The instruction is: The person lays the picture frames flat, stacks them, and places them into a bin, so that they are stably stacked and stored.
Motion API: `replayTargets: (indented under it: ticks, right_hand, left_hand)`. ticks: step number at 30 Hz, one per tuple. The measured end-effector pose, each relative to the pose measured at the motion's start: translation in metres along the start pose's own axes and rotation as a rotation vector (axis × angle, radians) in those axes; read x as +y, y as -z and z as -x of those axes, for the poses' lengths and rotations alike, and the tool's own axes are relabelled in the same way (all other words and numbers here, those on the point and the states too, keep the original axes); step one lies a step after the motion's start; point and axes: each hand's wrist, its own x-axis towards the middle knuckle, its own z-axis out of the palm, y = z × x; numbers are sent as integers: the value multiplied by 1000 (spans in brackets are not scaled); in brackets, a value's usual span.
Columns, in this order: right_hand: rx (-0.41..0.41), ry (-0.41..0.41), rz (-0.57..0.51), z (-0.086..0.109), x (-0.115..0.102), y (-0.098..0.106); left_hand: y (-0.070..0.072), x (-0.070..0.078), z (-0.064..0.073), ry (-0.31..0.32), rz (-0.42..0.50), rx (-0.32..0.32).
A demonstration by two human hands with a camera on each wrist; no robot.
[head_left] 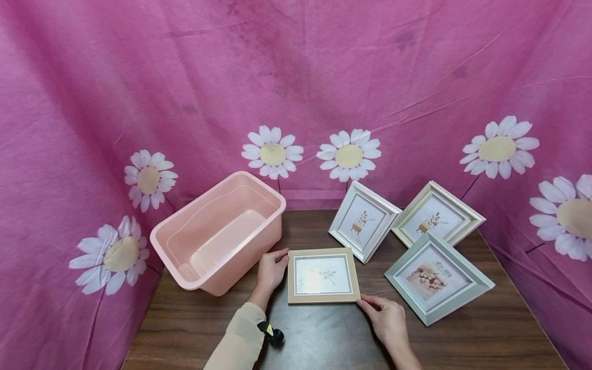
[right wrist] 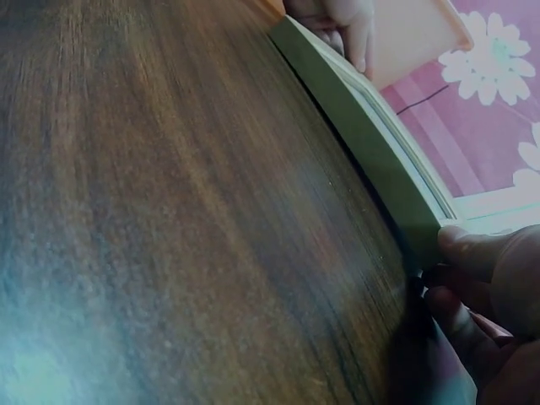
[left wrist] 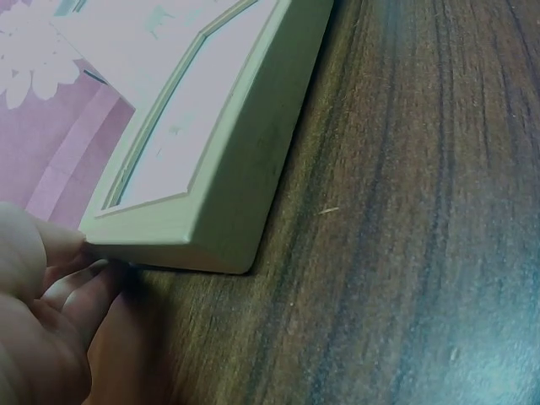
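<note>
A tan picture frame [head_left: 323,298] lies face up on the dark wooden table, a floral print behind its glazing. At its left edge, my left hand [head_left: 272,270] grips the rim; in the left wrist view, the thumb is near the top and the fingers [left wrist: 94,295] are lower down. The lower right corner is pinched by my right hand [head_left: 386,321]. The right wrist view has that thumb [right wrist: 472,251] on the corner and the other fingers below it. A narrow dark gap or shadow runs under the near edge; whether the frame is lifted cannot be told.
An open pink plastic bin [head_left: 242,252] stands at the back left. On the right, a white frame [head_left: 365,254], a cream frame [head_left: 472,226] and a grey-green frame [head_left: 458,303] stand tilted back. Behind hangs a pink cloth [head_left: 296,77] with daisies.
</note>
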Motion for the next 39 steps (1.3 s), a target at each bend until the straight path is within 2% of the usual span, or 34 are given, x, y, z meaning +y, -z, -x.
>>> replayTargets:
  ticks: [4,8,10,13,16,21,26,30,35,39]
  right_hand:
    - [-7,20,34,0,6,-2]
    - [-3,19,88,1,37,-16]
    - [4,25,84,2,37,-17]
    - [21,46,17,2,28,-15]
    - [34,68,-31,3,30,-17]
    - [27,50,15,5,33,-19]
    - [38,70,5,6,28,-17]
    - [44,29,20,4,15,-13]
    - [35,-8,74,2,-13,-3]
    - [34,-47,107,2,-22,-2]
  left_hand:
    - [0,-1,0,-3,-4,-1]
    - [0,-2,0,0,-2,-3]
    - [0,-3,0,5,4,-4]
    - [1,-4,1,11,10,-4]
    - [0,-4,2,14,8,1]
    - [-1,-3,2,24,-2,13]
    - [-3,-1,1,40,-5,21]
    - [-5,0,-1,51,-1,27]
    - [-8,-1,-2,41,5,41]
    - [-9,0,-3,44,22,47]
